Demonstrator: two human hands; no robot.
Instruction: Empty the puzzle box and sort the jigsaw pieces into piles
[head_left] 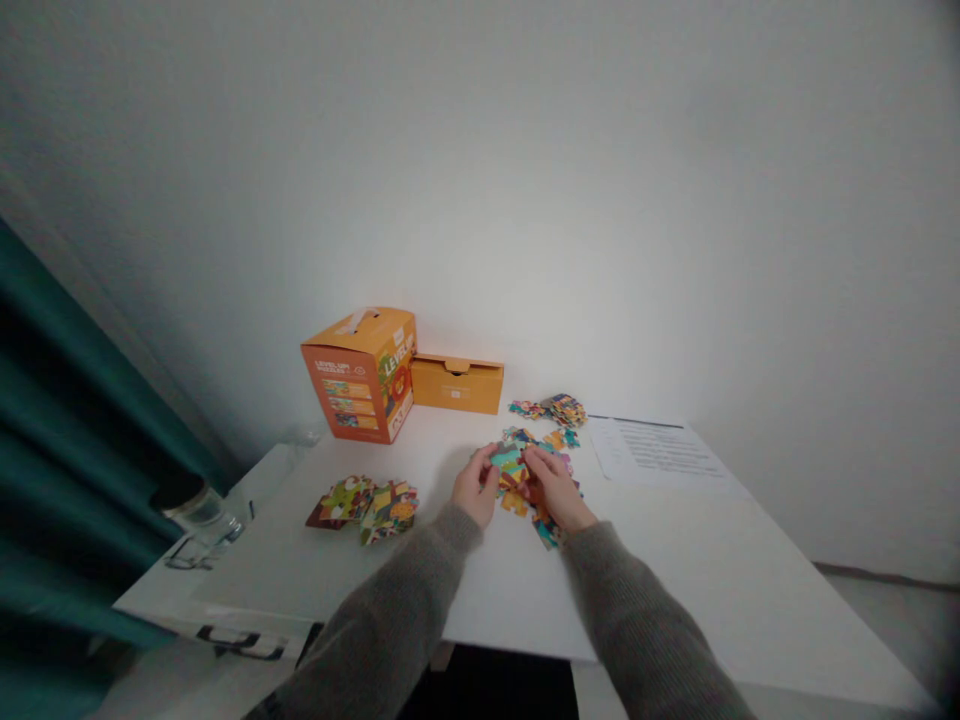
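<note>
The puzzle pieces – presumably light, stiff card with easily bent tabs, best taken by the edges – are pinched between left hand and right hand over a loose pile on the surface.

**Room: pale and soft-lit**

White desk set against a plain pale wall. Wall has a soft bright patch above the desk, dimmer toward the upper corners. Dark teal curtain hangs in folds at left. Right side: dark strip along the wall's foot, pale floor below.
</note>
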